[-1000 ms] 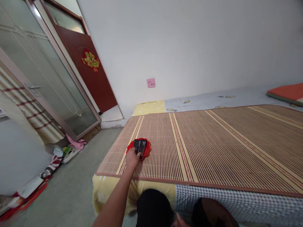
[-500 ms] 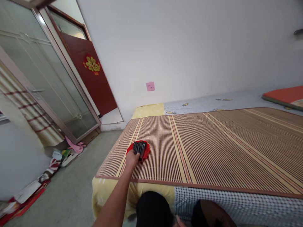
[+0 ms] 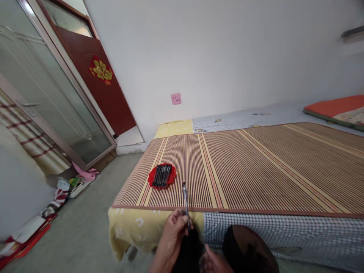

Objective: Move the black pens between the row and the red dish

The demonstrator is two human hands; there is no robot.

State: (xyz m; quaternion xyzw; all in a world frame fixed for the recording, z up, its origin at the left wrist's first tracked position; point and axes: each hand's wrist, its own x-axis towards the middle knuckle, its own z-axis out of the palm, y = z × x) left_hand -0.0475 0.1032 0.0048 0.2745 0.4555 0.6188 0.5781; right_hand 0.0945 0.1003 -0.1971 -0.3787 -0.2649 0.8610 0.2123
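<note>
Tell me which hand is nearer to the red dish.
Left. The left hand, holding a pen, is on the near side of the red dish and slightly right of it; the right hand is lower in the picture and farther right.

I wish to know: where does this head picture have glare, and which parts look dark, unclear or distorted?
In the head view, the glass door shows bright glare at its upper edge and slants strongly, perhaps from lens distortion; same head view, the pen in the left hand catches a shine; also in the head view, the right hand looks dim and soft.
</note>
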